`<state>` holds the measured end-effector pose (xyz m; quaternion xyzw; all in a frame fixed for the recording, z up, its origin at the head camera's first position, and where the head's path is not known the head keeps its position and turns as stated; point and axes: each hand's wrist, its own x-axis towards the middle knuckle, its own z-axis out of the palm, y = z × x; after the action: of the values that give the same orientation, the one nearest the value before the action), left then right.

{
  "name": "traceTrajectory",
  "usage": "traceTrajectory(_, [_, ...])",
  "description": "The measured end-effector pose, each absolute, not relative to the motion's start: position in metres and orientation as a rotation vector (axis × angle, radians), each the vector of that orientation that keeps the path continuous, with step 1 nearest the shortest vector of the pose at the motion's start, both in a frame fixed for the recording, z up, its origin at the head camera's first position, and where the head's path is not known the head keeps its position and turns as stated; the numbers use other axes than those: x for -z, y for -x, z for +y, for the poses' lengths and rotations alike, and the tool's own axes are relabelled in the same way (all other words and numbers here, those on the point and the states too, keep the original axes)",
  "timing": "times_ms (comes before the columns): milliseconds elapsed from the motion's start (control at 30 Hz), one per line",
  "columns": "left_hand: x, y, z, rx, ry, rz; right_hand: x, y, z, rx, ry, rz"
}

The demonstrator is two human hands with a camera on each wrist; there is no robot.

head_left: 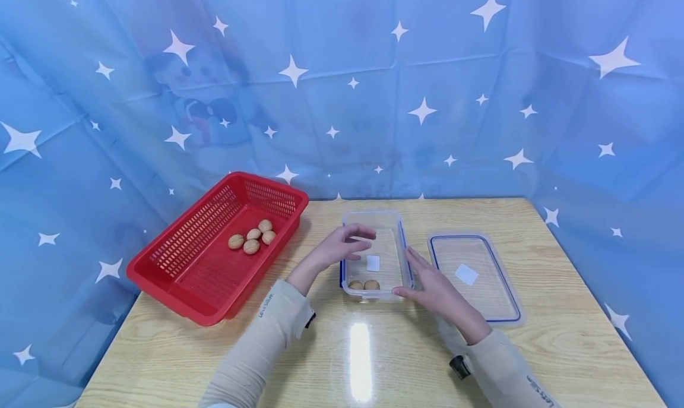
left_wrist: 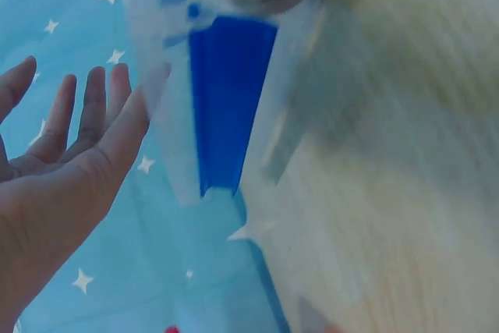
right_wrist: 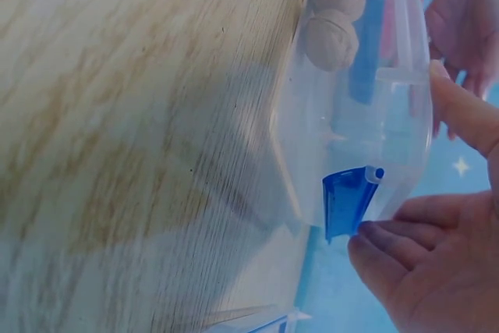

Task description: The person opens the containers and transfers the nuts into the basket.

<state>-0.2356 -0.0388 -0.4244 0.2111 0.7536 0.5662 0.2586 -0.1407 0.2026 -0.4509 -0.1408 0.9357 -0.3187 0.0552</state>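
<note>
A clear plastic food box (head_left: 382,233) with blue side latches stands on the table, a white label in its middle. Two walnuts (head_left: 371,284) lie inside at its near end; the right wrist view shows both walnuts (right_wrist: 331,40) through the wall. Over the box's left side is my left hand (head_left: 344,246), fingers loosely bent and nothing held; the left wrist view shows this hand (left_wrist: 74,154) with fingers spread. My right hand (head_left: 435,283) holds the box's near right corner, thumb at the front rim and fingers along the latch side (right_wrist: 351,200).
At the left stands a red plastic basket (head_left: 214,313) with several walnuts (head_left: 251,246) in it. To the right of the box lies a clear lid (head_left: 454,247) with a blue seal and a white label. A blue star-patterned curtain (head_left: 363,141) hangs behind the wooden table (head_left: 320,360).
</note>
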Motion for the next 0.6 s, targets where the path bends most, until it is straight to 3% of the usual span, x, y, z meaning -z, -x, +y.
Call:
traceTrajectory(367, [0.439, 0.226, -0.018, -1.163, -0.778, 1.995, 0.447, 0.14, 0.202, 0.942, 0.425, 2.842])
traceTrajectory(600, [0.45, 0.224, -0.005, -1.091, -0.781, 1.946, 0.45, 0.141, 0.202, 0.93, 0.443, 2.863])
